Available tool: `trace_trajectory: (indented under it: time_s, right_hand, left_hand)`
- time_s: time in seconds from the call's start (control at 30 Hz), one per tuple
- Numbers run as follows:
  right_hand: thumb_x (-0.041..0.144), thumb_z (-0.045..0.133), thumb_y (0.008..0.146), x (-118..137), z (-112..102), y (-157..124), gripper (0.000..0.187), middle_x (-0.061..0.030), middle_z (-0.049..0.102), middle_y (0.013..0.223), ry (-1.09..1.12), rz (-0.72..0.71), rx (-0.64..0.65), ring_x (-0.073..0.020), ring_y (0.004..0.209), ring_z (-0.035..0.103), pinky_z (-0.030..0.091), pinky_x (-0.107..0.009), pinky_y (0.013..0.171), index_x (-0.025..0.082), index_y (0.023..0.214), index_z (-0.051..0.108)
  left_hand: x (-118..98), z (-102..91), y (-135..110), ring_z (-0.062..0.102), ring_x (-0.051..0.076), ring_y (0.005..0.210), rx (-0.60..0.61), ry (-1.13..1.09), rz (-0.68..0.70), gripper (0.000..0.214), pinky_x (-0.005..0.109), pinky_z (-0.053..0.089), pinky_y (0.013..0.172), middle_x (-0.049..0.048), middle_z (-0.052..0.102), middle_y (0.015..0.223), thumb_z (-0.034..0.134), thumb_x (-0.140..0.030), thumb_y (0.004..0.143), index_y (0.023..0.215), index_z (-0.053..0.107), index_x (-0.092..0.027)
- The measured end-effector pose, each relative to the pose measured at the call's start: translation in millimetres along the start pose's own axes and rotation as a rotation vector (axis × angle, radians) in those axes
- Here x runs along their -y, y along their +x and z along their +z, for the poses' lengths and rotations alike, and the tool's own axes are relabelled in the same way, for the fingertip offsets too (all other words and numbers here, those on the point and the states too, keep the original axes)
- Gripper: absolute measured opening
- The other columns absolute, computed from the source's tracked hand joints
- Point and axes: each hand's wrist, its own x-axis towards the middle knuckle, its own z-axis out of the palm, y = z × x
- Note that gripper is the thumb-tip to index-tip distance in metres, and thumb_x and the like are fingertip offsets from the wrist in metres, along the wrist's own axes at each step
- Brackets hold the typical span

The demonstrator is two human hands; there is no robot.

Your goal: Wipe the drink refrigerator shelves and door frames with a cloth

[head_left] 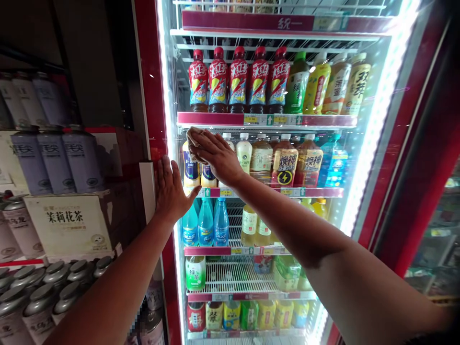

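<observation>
On your left: three lilac containers (pixel 55 158) upright on a white carton (pixel 66 220), more of them higher up behind. Silver-topped cans (pixel 41 297) packed in rows below the carton. Ahead of you: five red-capped bottles (pixel 237 79) in a row, green-capped bottle (pixel 297 84) just right of them, maroon price strip (pixel 215 119) underneath. One tier down, blue-capped bottle (pixel 334 163) at the right end. Below that, three blue bottles (pixel 205 223) in front at left. Bottom row: mixed drinks (pixel 232 316).
</observation>
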Motion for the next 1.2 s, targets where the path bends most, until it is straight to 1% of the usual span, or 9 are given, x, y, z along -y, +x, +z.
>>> trace_trajectory:
  time_s: [0.23,0.37,0.47,0.53,0.63,0.73,0.87,1.03,1.2]
  right_hand:
    - [0.029,0.047,0.107,-17.9,-10.8,-23.2,0.036,0.0075,0.046,0.163,0.013,-0.082,0.03,-0.0155,0.157,0.032,0.023,-0.043,0.133,0.035,0.138,0.063]
    - [0.031,0.044,0.108,-25.2,-14.9,-25.9,0.036,0.005,0.045,0.164,0.004,-0.022,-0.016,-0.0164,0.159,0.024,0.017,-0.046,0.134,0.031,0.137,0.065]
    - [0.032,0.043,0.108,-29.1,-18.0,-30.7,0.036,0.0053,0.044,0.164,0.015,-0.086,0.021,-0.0146,0.159,0.026,0.019,-0.043,0.134,0.031,0.137,0.064]
    - [0.032,0.046,0.107,-33.4,-21.2,-34.5,0.035,0.0065,0.044,0.164,0.02,-0.126,0.042,-0.0144,0.158,0.029,0.021,-0.043,0.133,0.033,0.137,0.064]
    - [0.033,0.049,0.106,-39.2,-24.5,-39.4,0.033,0.0063,0.046,0.163,0.018,-0.087,0.019,-0.0167,0.157,0.03,0.021,-0.045,0.133,0.033,0.135,0.066]
    - [0.033,0.049,0.106,-41.4,-25.9,-42.5,0.034,0.0053,0.047,0.162,0.02,-0.046,0.004,-0.0176,0.158,0.028,0.02,-0.045,0.134,0.032,0.135,0.066]
    - [0.031,0.048,0.106,-48.9,-31.9,-42.8,0.035,0.0073,0.046,0.163,0.035,-0.128,0.057,-0.0154,0.157,0.031,0.023,-0.044,0.133,0.034,0.138,0.064]
    - [0.031,0.047,0.107,-58.5,-38.5,-50.0,0.035,0.0043,0.046,0.163,0.012,-0.069,-0.013,-0.017,0.159,0.026,0.021,-0.045,0.134,0.031,0.137,0.065]
    - [0.027,0.047,0.107,-62.8,-48.7,-64.5,0.035,0.0069,0.046,0.162,0.012,-0.15,0.069,-0.0143,0.157,0.031,0.024,-0.041,0.133,0.033,0.135,0.066]
  left_hand:
    - [4.2,0.2,-1.1,-0.008,0.037,0.161,-0.014,-0.008,0.023,0.113,0.06,0.003,0.129,0.0239,-0.007,0.172,0.052,-0.073,0.09,0.166,0.001,-0.007]
    - [1.3,-3.7,-1.9,-0.009,0.04,0.16,-0.013,-0.027,0.035,0.097,0.064,0.003,0.128,0.0096,-0.017,0.173,0.057,-0.065,0.09,0.167,0.016,-0.021]
    - [-1.5,-6.3,-2.7,-0.008,0.042,0.16,-0.013,-0.017,0.042,0.083,0.065,0.007,0.128,0.0018,-0.018,0.173,0.056,-0.06,0.093,0.164,0.028,-0.026]
    - [-2.0,-6.9,-3.3,-0.007,0.043,0.16,-0.021,0.005,0.052,0.08,0.066,0.009,0.128,0.0019,-0.014,0.175,0.054,-0.057,0.095,0.164,0.028,-0.027]
    - [-0.5,-6.5,-4.3,-0.006,0.043,0.16,-0.03,0.039,0.066,0.077,0.067,0.01,0.127,0.0051,-0.011,0.175,0.052,-0.055,0.097,0.164,0.027,-0.027]
    - [1.6,-5.1,-5.2,-0.005,0.043,0.16,-0.035,0.049,0.075,0.077,0.067,0.011,0.127,0.006,-0.014,0.174,0.053,-0.052,0.097,0.165,0.026,-0.028]
    - [3.0,-3.2,-5.9,-0.006,0.042,0.16,-0.04,0.063,0.087,0.078,0.066,0.011,0.127,0.0058,-0.018,0.173,0.053,-0.05,0.097,0.165,0.022,-0.028]
    - [1.6,-4.0,-5.7,-0.006,0.042,0.16,-0.02,0.082,0.074,0.076,0.066,0.008,0.127,0.0083,-0.019,0.173,0.049,-0.052,0.099,0.165,0.023,-0.025]
    - [0.0,-5.9,-5.2,-0.007,0.039,0.16,-0.025,0.064,0.086,0.078,0.065,0.008,0.128,0.0066,-0.018,0.173,0.051,-0.05,0.098,0.166,0.022,-0.027]
